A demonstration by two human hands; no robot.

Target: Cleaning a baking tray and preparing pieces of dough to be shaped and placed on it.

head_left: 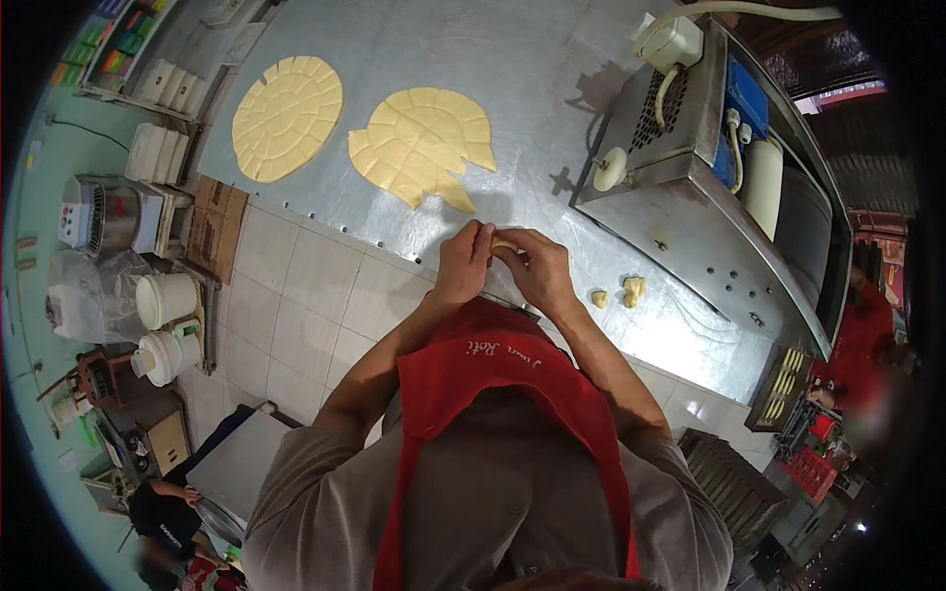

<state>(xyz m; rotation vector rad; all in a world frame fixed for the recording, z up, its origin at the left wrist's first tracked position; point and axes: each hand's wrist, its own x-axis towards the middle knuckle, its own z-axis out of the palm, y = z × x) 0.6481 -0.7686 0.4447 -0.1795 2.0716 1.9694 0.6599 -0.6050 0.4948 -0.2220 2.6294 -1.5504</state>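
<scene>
My left hand [463, 264] and my right hand [537, 271] meet at the near edge of a steel worktable [522, 89], both pinching one small piece of pale yellow dough [504, 246] between the fingers. Just beyond them lies a flat scored dough sheet [422, 143] with pieces cut away from its near edge. A second, whole round scored dough sheet [287, 118] lies to its left. A few small shaped dough pieces [621, 293] sit on the table right of my right hand.
A steel dough-rolling machine [709, 187] stands on the right of the table. White buckets [166, 325] and stacked containers [158, 153] stand on the left by the tiled floor. Another person [163, 517] crouches at lower left; someone in red [867, 340] is at right.
</scene>
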